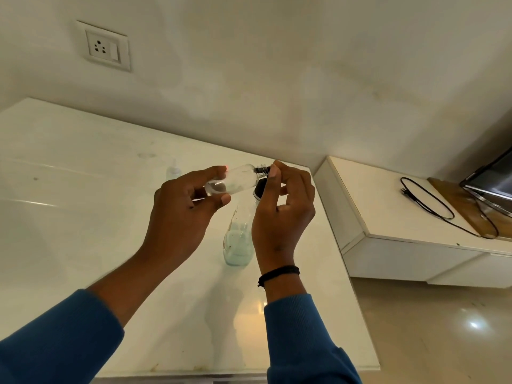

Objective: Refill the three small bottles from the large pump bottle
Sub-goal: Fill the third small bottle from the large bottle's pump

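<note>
Small bottle [238,178] clear, held on its side in the air above the white table [83,189], neck pointing right, directly over the large pump bottle [239,239].

Left to right, all relative to the large pump bottle:
- Far up-left on the wall: socket plate [104,45].
- Up-left on the table, well apart: second small clear bottle [173,173], faint, upright; details too pale to tell.
- Left and above: left hand [180,212], fingers curled round the base end of the small bottle, thumb below, forefinger on top. Blue sleeve [55,342] lower left.
- Centre: large pump bottle standing on the table, clear, pale liquid in lower part; dark top [259,189] mostly hidden behind the held bottle and right thumb.
- Right, partly in front of its shoulder: right hand [282,212], thumb and forefinger pinching the threaded neck [262,169] of the small bottle; remaining fingers loosely curled. Cannot tell whether a cap is on the neck. Black band [278,274] on the wrist.
- Far right, off the table: white low cabinet [388,245], with black cable [432,200] looped on top and a dark screen edge [490,176] at frame border.
</note>
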`<state>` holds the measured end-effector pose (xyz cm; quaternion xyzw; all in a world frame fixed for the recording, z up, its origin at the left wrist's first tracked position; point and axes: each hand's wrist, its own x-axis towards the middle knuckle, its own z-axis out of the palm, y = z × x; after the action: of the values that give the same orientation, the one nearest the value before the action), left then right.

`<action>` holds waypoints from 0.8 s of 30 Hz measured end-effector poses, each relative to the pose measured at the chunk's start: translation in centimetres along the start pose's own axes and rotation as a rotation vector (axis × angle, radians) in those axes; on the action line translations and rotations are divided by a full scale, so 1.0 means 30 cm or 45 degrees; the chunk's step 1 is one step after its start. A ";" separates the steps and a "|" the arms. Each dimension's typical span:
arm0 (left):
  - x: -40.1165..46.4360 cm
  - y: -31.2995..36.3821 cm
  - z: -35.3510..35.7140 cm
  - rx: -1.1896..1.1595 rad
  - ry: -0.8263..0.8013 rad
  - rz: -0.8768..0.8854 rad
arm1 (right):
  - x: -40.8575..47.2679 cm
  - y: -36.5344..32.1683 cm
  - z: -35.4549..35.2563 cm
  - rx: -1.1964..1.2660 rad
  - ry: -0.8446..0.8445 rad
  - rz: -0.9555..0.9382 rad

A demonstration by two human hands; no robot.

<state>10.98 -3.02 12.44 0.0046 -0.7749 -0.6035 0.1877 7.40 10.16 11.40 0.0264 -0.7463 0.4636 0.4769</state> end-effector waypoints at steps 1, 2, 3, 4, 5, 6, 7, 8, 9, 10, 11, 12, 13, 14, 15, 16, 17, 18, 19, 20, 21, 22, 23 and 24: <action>0.000 0.000 0.000 0.001 -0.006 -0.001 | -0.003 0.004 0.000 -0.002 0.005 -0.001; -0.001 -0.001 0.000 0.001 -0.012 0.000 | -0.002 0.007 0.000 -0.004 0.008 0.000; -0.001 -0.001 0.001 0.000 -0.014 0.002 | 0.001 0.006 0.001 -0.002 0.008 0.000; -0.002 -0.002 0.000 -0.004 -0.013 0.003 | 0.007 0.001 0.002 0.003 0.004 0.001; -0.001 -0.003 0.000 -0.013 -0.013 -0.001 | 0.012 -0.006 0.002 0.005 0.002 0.002; 0.001 -0.002 0.000 -0.027 -0.012 -0.004 | 0.018 -0.015 0.001 0.002 0.002 0.003; 0.003 -0.002 0.000 -0.033 -0.010 -0.005 | 0.021 -0.020 0.000 -0.001 0.005 0.001; 0.003 -0.002 0.000 -0.031 -0.007 -0.002 | 0.021 -0.021 -0.001 -0.002 0.007 -0.004; 0.004 -0.002 0.000 -0.027 -0.003 0.002 | 0.017 -0.015 -0.001 0.002 0.007 -0.011; 0.003 -0.001 0.000 -0.021 -0.002 0.005 | 0.011 -0.006 -0.001 0.011 0.006 -0.014; 0.002 -0.001 -0.001 -0.014 -0.004 0.005 | 0.003 0.003 0.001 0.021 0.007 -0.015; 0.000 0.001 -0.001 -0.012 -0.010 0.003 | -0.002 0.011 0.001 0.025 0.009 -0.014; -0.002 0.002 0.000 -0.014 -0.016 -0.001 | -0.004 0.017 0.000 0.024 0.012 -0.013; -0.002 0.004 -0.001 -0.011 -0.020 0.001 | -0.002 0.016 0.001 0.025 0.014 -0.013; -0.001 0.005 -0.002 -0.007 -0.018 0.005 | 0.001 0.011 0.002 0.027 0.013 -0.013; -0.001 0.005 -0.003 -0.009 -0.013 0.009 | 0.007 0.002 0.002 0.027 0.008 -0.015; 0.000 0.005 -0.003 -0.017 -0.009 0.013 | 0.013 -0.006 0.001 0.026 0.005 -0.017; 0.001 0.003 -0.003 -0.026 -0.006 0.015 | 0.018 -0.013 0.000 0.025 0.002 -0.020; 0.002 0.002 -0.002 -0.026 -0.003 0.016 | 0.021 -0.016 -0.002 0.022 -0.001 -0.022; 0.003 0.000 -0.001 -0.020 0.001 0.017 | 0.021 -0.015 -0.003 0.022 -0.006 -0.025; 0.004 -0.003 -0.001 -0.015 0.002 0.017 | 0.017 -0.009 -0.003 0.022 -0.013 -0.027; 0.004 -0.005 0.000 -0.012 -0.001 0.019 | 0.013 -0.001 -0.004 0.020 -0.018 -0.028; 0.003 -0.006 0.000 -0.008 -0.007 0.019 | 0.008 0.008 -0.006 0.014 -0.018 -0.028; 0.001 -0.006 0.000 -0.004 -0.014 0.019 | 0.005 0.014 -0.006 0.009 -0.015 -0.028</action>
<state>10.89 -3.08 12.28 -0.0048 -0.7750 -0.6034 0.1878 7.24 10.59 11.25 0.0390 -0.7470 0.4610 0.4774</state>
